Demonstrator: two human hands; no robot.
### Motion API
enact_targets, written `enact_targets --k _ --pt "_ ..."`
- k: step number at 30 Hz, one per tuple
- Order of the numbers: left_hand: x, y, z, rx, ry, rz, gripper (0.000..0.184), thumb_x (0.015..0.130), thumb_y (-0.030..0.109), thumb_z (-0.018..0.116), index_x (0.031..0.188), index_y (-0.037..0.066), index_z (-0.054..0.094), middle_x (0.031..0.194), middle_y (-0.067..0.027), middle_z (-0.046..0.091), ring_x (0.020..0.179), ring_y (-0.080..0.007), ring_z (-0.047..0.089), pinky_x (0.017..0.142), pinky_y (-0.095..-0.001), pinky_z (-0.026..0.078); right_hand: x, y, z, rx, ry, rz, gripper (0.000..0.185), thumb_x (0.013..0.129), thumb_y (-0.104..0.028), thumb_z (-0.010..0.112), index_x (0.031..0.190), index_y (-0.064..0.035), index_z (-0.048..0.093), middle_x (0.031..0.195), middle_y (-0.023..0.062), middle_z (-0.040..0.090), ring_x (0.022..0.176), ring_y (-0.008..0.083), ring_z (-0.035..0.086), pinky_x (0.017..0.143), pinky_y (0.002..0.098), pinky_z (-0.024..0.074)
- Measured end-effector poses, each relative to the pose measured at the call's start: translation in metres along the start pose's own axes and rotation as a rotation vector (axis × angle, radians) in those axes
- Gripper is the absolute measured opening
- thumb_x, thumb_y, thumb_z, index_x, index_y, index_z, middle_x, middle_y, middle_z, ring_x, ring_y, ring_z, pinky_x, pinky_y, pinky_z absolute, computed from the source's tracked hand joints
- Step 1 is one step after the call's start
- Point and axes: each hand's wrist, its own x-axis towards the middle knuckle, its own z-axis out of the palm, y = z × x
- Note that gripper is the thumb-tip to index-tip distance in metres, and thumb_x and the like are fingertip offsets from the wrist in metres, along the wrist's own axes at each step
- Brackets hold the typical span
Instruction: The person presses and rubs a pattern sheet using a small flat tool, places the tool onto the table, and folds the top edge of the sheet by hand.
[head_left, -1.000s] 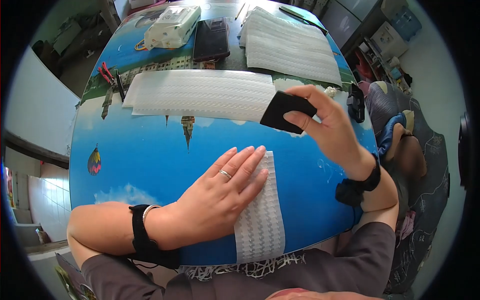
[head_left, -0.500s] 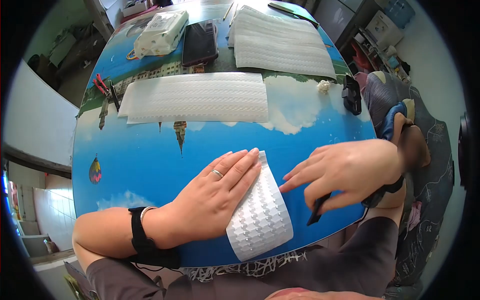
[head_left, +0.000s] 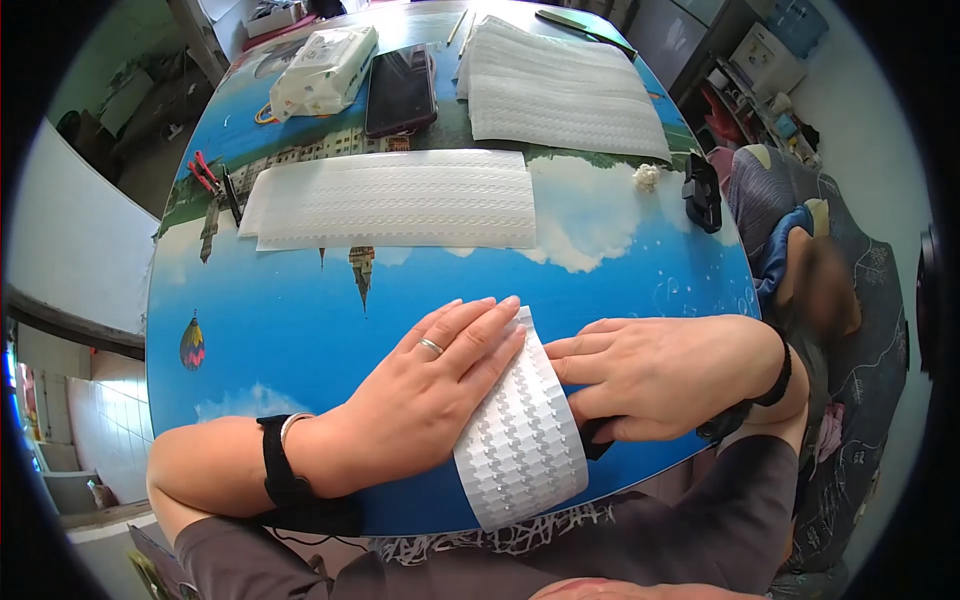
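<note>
A white strip with a grey houndstooth-like pattern [head_left: 525,440] lies at the table's near edge, its lower end bowed. My left hand [head_left: 430,385] rests flat across the strip's upper left side, fingers stretched and close together. At the strip's right edge is my right hand [head_left: 650,375], its fingers bent round a small black flat piece [head_left: 598,440], mostly hidden under the hand. Beyond both hands, whitish embossed sheets [head_left: 395,200] lie crosswise on the table.
Farther back are a larger stack of sheets [head_left: 565,95], a phone [head_left: 401,90] and a pack of wipes [head_left: 325,72]. Red-handled snips [head_left: 205,172] and a black pen [head_left: 231,194] lie left. A black device [head_left: 702,192] sits right; beyond it, part of another person [head_left: 820,285] shows.
My right hand came down from the crosswise sheets with the black piece and moved left to the strip's right edge. The strip's lower part has swung out and bowed. My left hand stays on it.
</note>
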Motion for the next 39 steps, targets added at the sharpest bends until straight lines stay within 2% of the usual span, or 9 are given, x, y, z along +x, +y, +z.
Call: enact_targets --k 4,11,28,39 --pt "-0.002 0.012 -0.009 0.03 0.025 0.007 0.063 0.094 0.013 0.059 0.154 -0.006 0.052 0.164 -0.0231 0.043 0.148 -0.0391 0.044 0.124 -0.051 0.037 -0.001 0.0 0.002 -0.013 0.017 0.005 0.028 0.095 -0.022 0.073 0.108 0.0039 0.074 0.134 0.0208 0.064 0.136 0.0329 0.055 0.117 0.0463 0.0409" --pt "-0.006 0.019 -0.002 0.021 -0.006 0.006 0.064 0.096 0.011 0.055 0.156 -0.009 0.048 0.164 -0.0254 0.043 0.149 -0.0373 0.045 0.124 -0.0489 0.038 -0.001 -0.003 0.0 -0.021 0.023 0.023 0.027 0.094 -0.022 0.075 0.099 0.0036 0.073 0.125 0.0191 0.066 0.128 0.0306 0.059 0.115 0.0447 0.0428" --pt "-0.007 0.019 0.006 -0.121 -0.058 -0.03 0.072 0.097 0.011 0.055 0.163 -0.008 0.034 0.169 -0.0274 0.035 0.157 -0.0395 0.035 0.13 -0.0537 0.028 -0.001 -0.007 -0.004 -0.042 0.003 0.043 0.027 0.093 -0.022 0.076 0.1 0.0043 0.076 0.13 0.0189 0.066 0.137 0.0306 0.056 0.116 0.045 0.0422" --pt "-0.006 0.018 0.006 -0.073 -0.054 -0.014 0.071 0.096 0.013 0.056 0.161 -0.009 0.038 0.166 -0.027 0.039 0.156 -0.0395 0.037 0.13 -0.0536 0.029 -0.003 -0.003 -0.007 -0.012 -0.014 0.053 0.025 0.092 -0.021 0.076 0.101 0.0031 0.076 0.135 0.0205 0.064 0.139 0.032 0.055 0.117 0.0455 0.0416"
